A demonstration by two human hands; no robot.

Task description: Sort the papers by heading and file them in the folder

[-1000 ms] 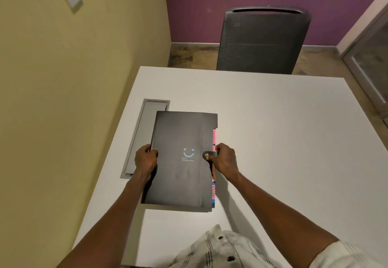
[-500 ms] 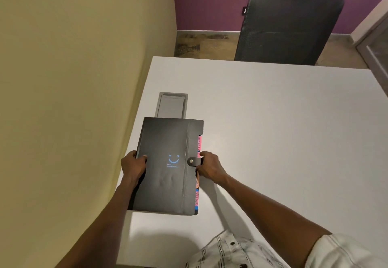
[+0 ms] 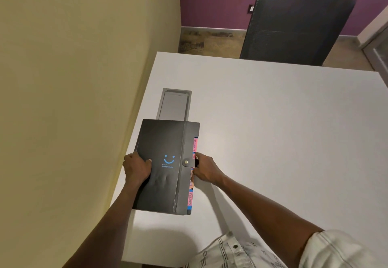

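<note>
Folder (image 3: 161, 167): black, flat, expanding plastic type, lying closed on the white rectangular table (image 3: 273, 120) near its left edge, long side running away from the person. Blue smiley print with small text on the cover. Snap strap with brass stud (image 3: 187, 162) buttoned over the right edge. Pink, blue and orange index tabs (image 3: 191, 192) stick out along that right edge, lettered; one reads like "SPORTS", others too small to read. Far end of folder overlaps the near end of a grey metal cable hatch (image 3: 175, 105) set into the tabletop.

Left hand (image 3: 136, 168): curled over the folder's left edge, thumb flat on the cover, fingers wrapped under; grasping the folder.

Right hand (image 3: 204, 169): at the right edge beside the strap, fingertips pinching the folder's edge at the tabs; exact finger placement is hidden behind the knuckles.

Dark mesh office chair (image 3: 298, 26) stands at the far side of the table. Yellow wall left, purple wall behind. Pale striped shirt (image 3: 241, 253) at bottom.
</note>
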